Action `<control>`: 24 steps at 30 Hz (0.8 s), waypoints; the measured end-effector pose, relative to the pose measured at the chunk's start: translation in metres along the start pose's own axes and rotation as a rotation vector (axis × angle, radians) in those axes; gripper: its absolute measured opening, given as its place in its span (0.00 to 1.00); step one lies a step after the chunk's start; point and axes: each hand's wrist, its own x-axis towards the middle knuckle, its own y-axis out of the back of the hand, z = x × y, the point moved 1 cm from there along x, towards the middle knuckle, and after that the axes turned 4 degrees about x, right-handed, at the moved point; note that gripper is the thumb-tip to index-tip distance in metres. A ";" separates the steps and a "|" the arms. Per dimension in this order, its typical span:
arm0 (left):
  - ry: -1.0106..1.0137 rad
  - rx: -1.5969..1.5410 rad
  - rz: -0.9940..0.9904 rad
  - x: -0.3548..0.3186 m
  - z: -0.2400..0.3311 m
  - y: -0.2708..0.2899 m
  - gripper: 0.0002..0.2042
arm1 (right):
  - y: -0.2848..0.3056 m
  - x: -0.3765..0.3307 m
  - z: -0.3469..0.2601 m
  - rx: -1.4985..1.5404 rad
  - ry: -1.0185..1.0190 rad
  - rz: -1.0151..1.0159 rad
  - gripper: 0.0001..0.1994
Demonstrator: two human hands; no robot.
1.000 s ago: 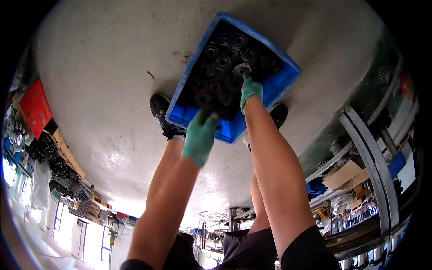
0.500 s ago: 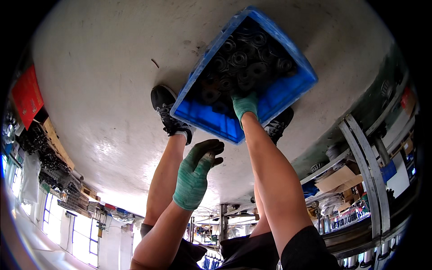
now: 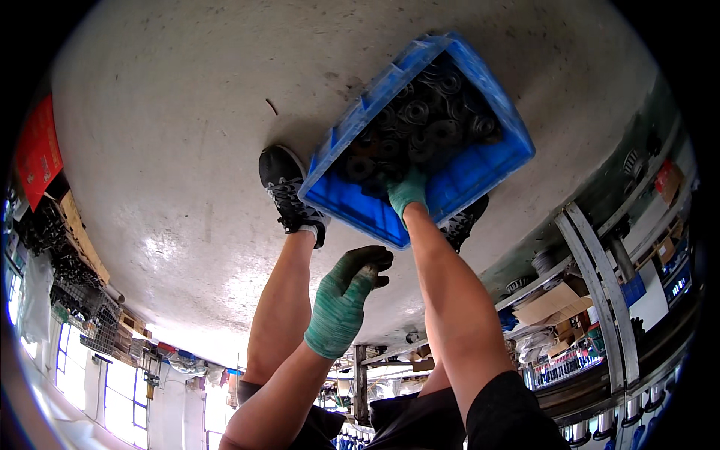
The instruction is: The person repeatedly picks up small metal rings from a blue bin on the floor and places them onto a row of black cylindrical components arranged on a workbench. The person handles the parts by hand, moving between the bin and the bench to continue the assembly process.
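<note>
Right grip (image 3: 407,191) among black rings (image 3: 420,124) in blue crate (image 3: 480,169)

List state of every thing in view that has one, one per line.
Blue crate: on the floor, open top, filled with dark round parts.
Right hand: gloved, reaching into the crate, on the parts; grip hidden.
Left hand: gloved, raised clear of the crate, fingers curled, whether it holds anything can't be told.
Shoes: flat on the floor beside the crate.

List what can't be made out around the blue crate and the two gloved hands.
Head view only:
- Right hand fingertips: buried among dark ring-shaped parts in the blue crate.
- Left hand palm: curled, faces away.
- Right shoe: mostly behind crate.
- Parts' detail: too dark.
</note>
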 end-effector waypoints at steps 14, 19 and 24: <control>0.034 0.029 -0.032 -0.002 0.005 -0.002 0.20 | -0.018 0.000 0.017 0.932 -0.181 -0.058 0.32; 0.045 0.065 -0.036 -0.001 0.000 -0.004 0.20 | -0.010 -0.015 -0.018 0.983 -0.174 -0.019 0.32; 0.067 0.105 -0.049 -0.002 0.000 -0.013 0.19 | 0.012 -0.001 -0.030 1.136 -0.217 -0.195 0.30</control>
